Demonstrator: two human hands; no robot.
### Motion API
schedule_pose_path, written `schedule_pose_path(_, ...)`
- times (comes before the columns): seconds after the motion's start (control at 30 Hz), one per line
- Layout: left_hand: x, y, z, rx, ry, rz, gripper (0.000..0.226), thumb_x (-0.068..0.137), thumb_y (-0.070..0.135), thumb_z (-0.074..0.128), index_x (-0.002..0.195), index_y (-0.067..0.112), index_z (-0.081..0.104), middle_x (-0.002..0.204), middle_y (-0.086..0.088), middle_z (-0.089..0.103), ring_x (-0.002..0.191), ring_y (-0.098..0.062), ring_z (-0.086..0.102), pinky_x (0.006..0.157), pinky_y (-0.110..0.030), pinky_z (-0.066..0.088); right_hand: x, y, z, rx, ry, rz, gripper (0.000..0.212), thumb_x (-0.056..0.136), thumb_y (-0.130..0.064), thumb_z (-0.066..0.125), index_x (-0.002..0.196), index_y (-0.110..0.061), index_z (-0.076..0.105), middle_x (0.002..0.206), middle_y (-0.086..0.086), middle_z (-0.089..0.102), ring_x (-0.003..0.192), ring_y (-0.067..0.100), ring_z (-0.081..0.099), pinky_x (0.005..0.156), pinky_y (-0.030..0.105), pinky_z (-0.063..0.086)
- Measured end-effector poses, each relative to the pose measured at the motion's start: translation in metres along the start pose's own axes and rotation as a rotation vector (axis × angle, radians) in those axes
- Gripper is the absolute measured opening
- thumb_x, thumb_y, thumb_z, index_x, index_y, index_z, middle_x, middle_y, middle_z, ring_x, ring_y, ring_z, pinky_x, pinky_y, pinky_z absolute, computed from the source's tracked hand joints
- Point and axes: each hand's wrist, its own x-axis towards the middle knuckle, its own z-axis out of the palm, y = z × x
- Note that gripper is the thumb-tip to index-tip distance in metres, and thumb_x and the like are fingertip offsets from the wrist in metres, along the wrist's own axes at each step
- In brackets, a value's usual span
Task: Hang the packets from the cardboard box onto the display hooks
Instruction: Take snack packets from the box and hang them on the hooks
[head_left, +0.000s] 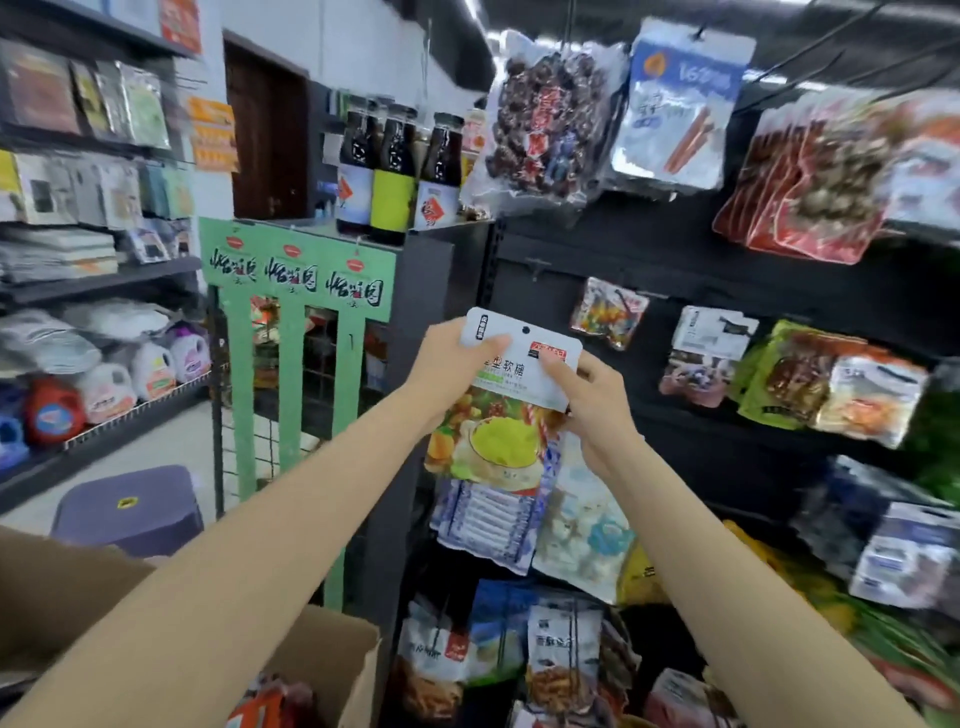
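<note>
I hold a white-topped candy packet with a fruit picture up in front of the black display wall. My left hand grips its upper left corner, thumb across the front. My right hand pinches its right side, thumb on the red label. The packet's hang hole sits at the top, uncovered. A bare display hook juts from the wall just above the packet. The open cardboard box stands at the lower left, with colourful packets inside it.
Hanging packets fill the wall to the right and below, among them a blue-white one and a colourful one. Dark bottles top a green rack. A purple stool stands on the floor left.
</note>
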Motion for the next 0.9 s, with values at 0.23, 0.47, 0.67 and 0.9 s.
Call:
schedule_pose_path(0.23, 0.052, 0.007, 0.085, 0.08, -0.048, -0.039, 0.022, 0.08, 0.011, 0.073, 0.098, 0.004, 0.062, 0.097, -0.013, 0.067, 0.088, -0.025, 0.064, 0.067, -0.036, 0.053, 0.041, 0.002, -0.073, 0.049, 0.159, 0.021, 0.007, 0.089, -0.017, 0.064, 0.086, -0.022, 0.069, 0.101, 0.007, 0.072, 0.096, 0.024, 0.067, 0.081, 0.041, 0.054)
schedule_pose_path(0.47, 0.107, -0.001, 0.146, 0.07, 0.004, -0.081, 0.02, 0.086, 0.021, 0.066, 0.071, 0.019, 0.054, 0.086, -0.006, 0.065, 0.086, -0.024, 0.063, 0.063, -0.027, 0.045, 0.101, 0.015, -0.109, 0.091, 0.236, -0.008, 0.006, 0.088, -0.015, 0.065, 0.082, -0.014, 0.066, 0.091, 0.01, 0.07, 0.081, 0.022, 0.067, 0.074, 0.038, 0.056)
schedule_pose_path(0.67, 0.141, -0.014, 0.168, 0.113, 0.004, -0.08, 0.013, 0.085, 0.025, 0.068, 0.08, 0.015, 0.062, 0.093, -0.007, 0.066, 0.09, -0.022, 0.062, 0.069, -0.029, 0.045, 0.141, 0.029, -0.124, 0.045, 0.254, -0.049, 0.002, 0.088, -0.015, 0.066, 0.086, -0.014, 0.067, 0.088, 0.006, 0.071, 0.083, 0.022, 0.068, 0.067, 0.032, 0.056)
schedule_pose_path(0.9, 0.145, -0.026, 0.162, 0.17, -0.021, -0.028, 0.029, 0.086, 0.025, 0.068, 0.062, 0.02, 0.053, 0.069, 0.004, 0.054, 0.069, -0.012, 0.051, 0.058, -0.025, 0.038, 0.148, 0.039, -0.129, -0.057, 0.248, -0.145, 0.01, 0.087, -0.014, 0.065, 0.096, -0.011, 0.07, 0.091, 0.005, 0.071, 0.085, 0.019, 0.069, 0.07, 0.031, 0.056)
